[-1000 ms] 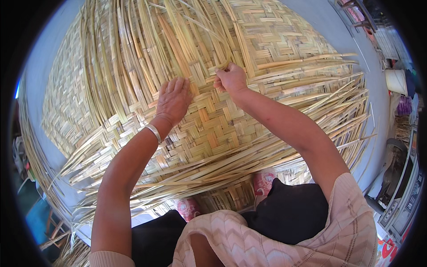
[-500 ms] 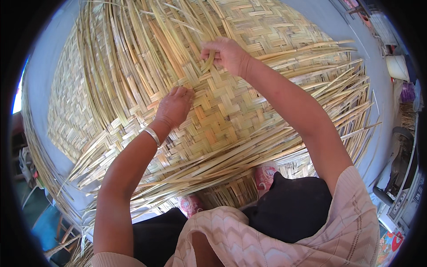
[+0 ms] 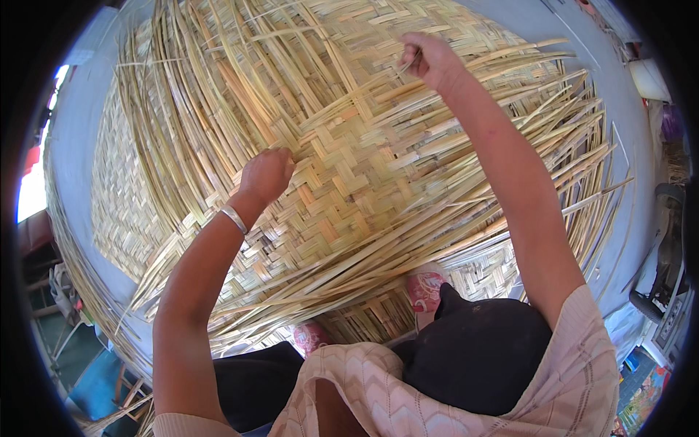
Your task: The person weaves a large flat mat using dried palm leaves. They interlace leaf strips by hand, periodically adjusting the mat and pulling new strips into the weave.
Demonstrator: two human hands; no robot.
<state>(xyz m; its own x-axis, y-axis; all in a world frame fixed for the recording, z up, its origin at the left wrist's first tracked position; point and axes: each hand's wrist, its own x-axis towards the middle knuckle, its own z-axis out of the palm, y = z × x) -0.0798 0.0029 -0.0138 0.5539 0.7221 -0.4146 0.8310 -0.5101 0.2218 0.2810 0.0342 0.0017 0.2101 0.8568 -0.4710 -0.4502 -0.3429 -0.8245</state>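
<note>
A large mat of woven bamboo strips (image 3: 349, 182) lies in front of me, tightly woven in the middle with long loose strips fanning out at its edges. My left hand (image 3: 266, 173) rests curled on the weave where loose strips meet the woven part; a metal bangle is on that wrist. My right hand (image 3: 429, 58) is stretched far forward, fingers pinched on one thin bamboo strip (image 3: 405, 64) that it lifts off the mat.
A grey floor (image 3: 626, 131) surrounds the mat. My pink-patterned footwear (image 3: 426, 288) pokes out under the near edge. Furniture and clutter stand at the far right (image 3: 666, 218) and low left (image 3: 58, 291).
My right hand has moved away from me, up along the mat, drawing a strip with it. My left hand stayed near the same spot and curled tighter.
</note>
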